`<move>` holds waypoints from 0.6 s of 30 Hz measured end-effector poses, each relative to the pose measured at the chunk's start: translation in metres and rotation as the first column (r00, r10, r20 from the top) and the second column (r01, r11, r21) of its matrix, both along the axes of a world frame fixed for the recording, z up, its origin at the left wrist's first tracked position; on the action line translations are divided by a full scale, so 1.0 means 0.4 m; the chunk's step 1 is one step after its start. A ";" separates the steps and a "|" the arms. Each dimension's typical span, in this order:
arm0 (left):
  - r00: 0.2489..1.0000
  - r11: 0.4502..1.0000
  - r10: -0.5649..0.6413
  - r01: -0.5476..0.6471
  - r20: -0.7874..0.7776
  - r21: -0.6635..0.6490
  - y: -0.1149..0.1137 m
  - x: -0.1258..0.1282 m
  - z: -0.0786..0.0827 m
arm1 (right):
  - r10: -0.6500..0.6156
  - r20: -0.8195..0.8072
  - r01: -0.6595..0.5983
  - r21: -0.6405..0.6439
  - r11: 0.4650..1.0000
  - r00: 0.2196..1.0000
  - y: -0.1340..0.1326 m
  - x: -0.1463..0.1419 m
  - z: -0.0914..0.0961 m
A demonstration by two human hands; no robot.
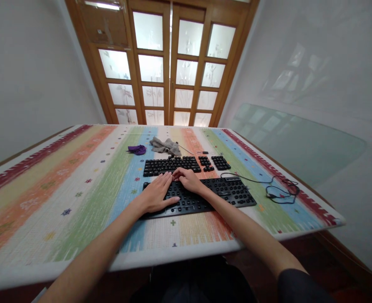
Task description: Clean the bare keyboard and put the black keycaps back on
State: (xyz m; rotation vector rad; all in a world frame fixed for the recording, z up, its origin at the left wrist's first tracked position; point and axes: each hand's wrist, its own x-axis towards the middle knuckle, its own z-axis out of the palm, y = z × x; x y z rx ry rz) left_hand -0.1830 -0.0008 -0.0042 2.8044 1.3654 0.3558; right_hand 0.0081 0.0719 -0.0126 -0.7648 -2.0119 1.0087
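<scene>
A black keyboard base (241, 195) lies before me on the striped tablecloth; its keycaps appear to be off, with small posts showing. My left hand (158, 192) rests flat on its left part, fingers stretched out and thumb apart. My right hand (188, 180) is at the base's upper edge, fingers curled together beside the left fingertips. Whatever it may pinch is hidden or too small to make out. Just behind the base, black keycaps (170, 164) are laid out in keyboard order, with smaller groups of keycaps (221, 163) to their right.
The keyboard's black cable (282, 191) coils on the right. Behind the keycaps lie a grey cloth (165, 146), a purple cloth-like item (137, 149) and a small dark object (202, 152) with a thin wire. The striped tablecloth (94, 185) covers the table; walls flank both sides.
</scene>
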 end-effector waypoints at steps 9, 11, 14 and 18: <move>0.999 0.997 0.038 -0.037 0.007 -0.067 -0.011 0.007 0.016 | -0.004 -0.010 0.004 -0.014 1.000 1.000 0.002 0.000 -0.001; 0.999 0.997 0.048 -0.047 0.005 -0.061 -0.012 0.008 0.017 | 0.003 -0.017 -0.003 -0.031 0.999 1.000 0.003 -0.001 -0.002; 0.998 0.997 0.055 -0.054 0.008 -0.057 -0.012 0.008 0.017 | -0.012 -0.015 0.012 -0.009 1.000 1.000 0.001 -0.001 0.000; 0.999 0.998 0.050 -0.049 0.021 -0.040 -0.014 0.008 0.018 | -0.070 0.012 0.069 0.084 0.994 0.997 -0.005 0.000 0.008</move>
